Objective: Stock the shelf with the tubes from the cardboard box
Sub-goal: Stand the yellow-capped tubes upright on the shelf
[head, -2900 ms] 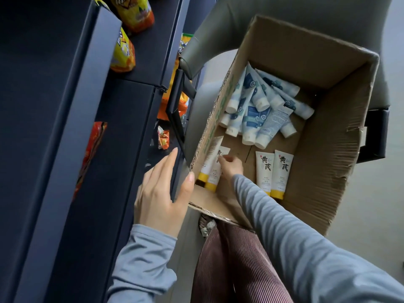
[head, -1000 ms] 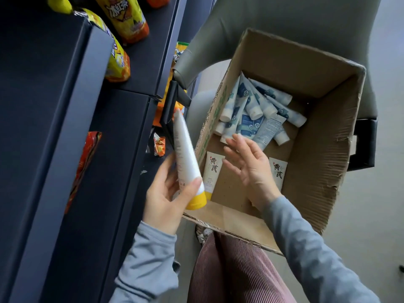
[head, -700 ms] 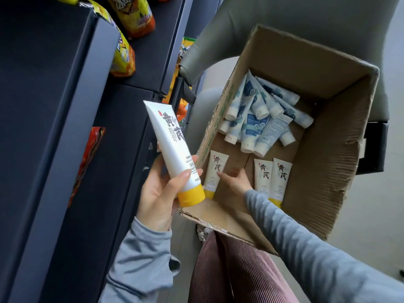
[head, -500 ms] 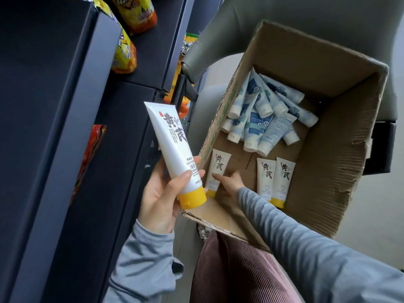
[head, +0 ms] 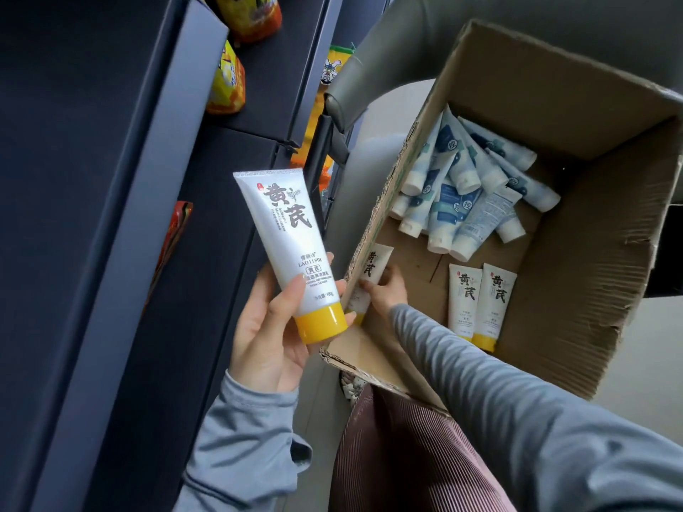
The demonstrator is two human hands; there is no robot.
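Holding in left hand [head: 273, 327] a smooth white plastic tube [head: 284, 245], flat crimped end up, round yellow cap down, between dark matte shelf [head: 207, 275] and cardboard box [head: 591, 290]. Gripping with right hand [head: 386, 291] a second tube [head: 373, 266] leaned on the box's frayed near-left wall. Lying flat nearby on the corrugated floor, two like tubes [head: 480, 301]; beyond, heaped blue-white tubes [head: 458, 201]. Bare floor in between.
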